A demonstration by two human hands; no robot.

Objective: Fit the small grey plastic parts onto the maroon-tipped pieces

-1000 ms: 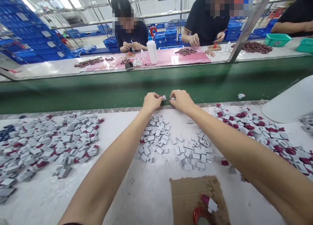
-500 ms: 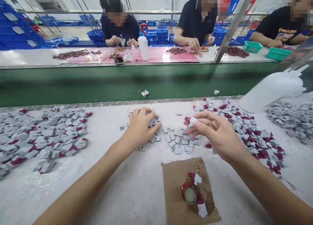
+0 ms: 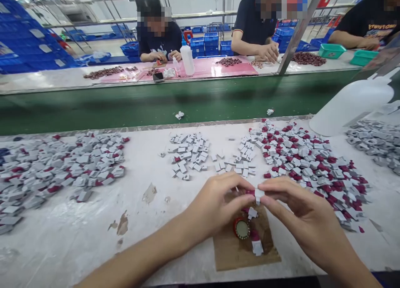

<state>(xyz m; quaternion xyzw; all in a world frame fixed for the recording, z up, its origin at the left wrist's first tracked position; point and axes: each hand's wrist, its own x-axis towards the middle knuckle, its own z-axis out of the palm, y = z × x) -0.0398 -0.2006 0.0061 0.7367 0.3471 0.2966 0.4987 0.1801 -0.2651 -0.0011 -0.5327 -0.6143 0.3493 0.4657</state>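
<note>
A small grey-white and maroon plastic piece point(image 3: 258, 195) is held between the fingertips of both hands, above the far end of a brown cardboard sheet point(image 3: 229, 254). My left hand point(image 3: 215, 204) pinches its maroon side, partly hidden by the fingers. Thumb and fingers of my right hand point(image 3: 300, 204) close on the pale side. On the cardboard below, a red crimped bottle cap point(image 3: 242, 229) lies with its hollow side up. Beside it are a maroon-and-white piece point(image 3: 256, 247) and another pale piece point(image 3: 252, 213), partly covered by my left hand.
Loose grey pieces point(image 3: 189, 152) lie beyond my hands. Mixed maroon-and-grey piles spread at the left point(image 3: 68, 163) and right point(image 3: 315, 163). A white bottle point(image 3: 353, 106) leans at the far right. Past the green strip point(image 3: 125, 108), several people work at another table point(image 3: 206, 67).
My left hand has left the grey pieces and come back toward me to meet my right hand. The right hand has brought its maroon-and-white piece nearer, over the cardboard. The view has shifted slightly.
</note>
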